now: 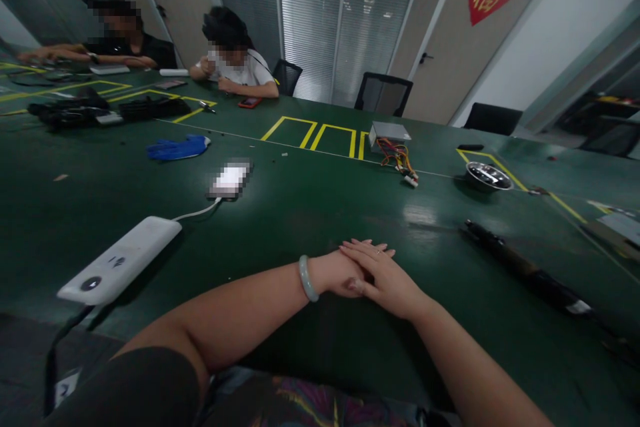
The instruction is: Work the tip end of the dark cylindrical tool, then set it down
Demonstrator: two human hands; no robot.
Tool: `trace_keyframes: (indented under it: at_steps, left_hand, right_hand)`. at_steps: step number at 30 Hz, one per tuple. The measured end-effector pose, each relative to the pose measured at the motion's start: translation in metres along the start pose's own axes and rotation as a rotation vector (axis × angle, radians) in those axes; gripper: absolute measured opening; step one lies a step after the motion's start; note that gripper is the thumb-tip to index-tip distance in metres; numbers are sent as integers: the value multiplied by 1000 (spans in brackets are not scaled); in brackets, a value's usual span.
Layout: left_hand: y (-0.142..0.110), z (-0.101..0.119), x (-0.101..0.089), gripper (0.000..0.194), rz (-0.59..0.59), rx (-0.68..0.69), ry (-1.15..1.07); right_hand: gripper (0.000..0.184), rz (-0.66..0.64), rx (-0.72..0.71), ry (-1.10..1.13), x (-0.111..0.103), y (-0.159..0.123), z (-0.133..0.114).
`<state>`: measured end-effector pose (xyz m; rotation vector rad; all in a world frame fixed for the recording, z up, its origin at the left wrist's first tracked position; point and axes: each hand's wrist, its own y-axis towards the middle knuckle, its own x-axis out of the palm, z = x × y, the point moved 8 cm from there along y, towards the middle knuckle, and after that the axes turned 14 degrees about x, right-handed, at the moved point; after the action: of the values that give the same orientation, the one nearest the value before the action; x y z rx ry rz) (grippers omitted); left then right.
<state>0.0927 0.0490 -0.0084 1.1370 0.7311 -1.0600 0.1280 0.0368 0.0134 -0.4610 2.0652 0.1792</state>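
My left hand (pixel 339 275) rests on the green table, with a pale green bangle (pixel 309 278) around its wrist. Across it lies my right hand (pixel 389 282), its fingers stretched out and its thumb against the left hand. Part of the left hand is hidden beneath the right; fingertips show at the far side. Neither hand appears to hold an object. A white power bank (pixel 123 260) lies left of my hands, joined by a white cable (pixel 197 213) to a phone (pixel 230 180) with a lit screen. To the right is a long black electric screwdriver-like tool (pixel 525 270).
Farther off are a blue glove (pixel 179 147), a metal power supply box (pixel 390 133) with coloured wires (pixel 397 155), and a round metal bowl (pixel 489 176). Yellow tape (pixel 334 127) marks the table (pixel 300 213). Two people sit across at the left; black gear (pixel 70 109) lies before them.
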Motion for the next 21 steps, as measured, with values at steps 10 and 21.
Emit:
trace_keyframes:
  at_steps: [10, 21]
  left_hand:
    - [4, 7, -2, 66, -77, 33, 4]
    - [4, 7, -8, 62, -147, 41, -17]
  right_hand:
    - [57, -5, 47, 29, -5, -5, 4]
    - [68, 931, 745, -243, -140, -80, 173]
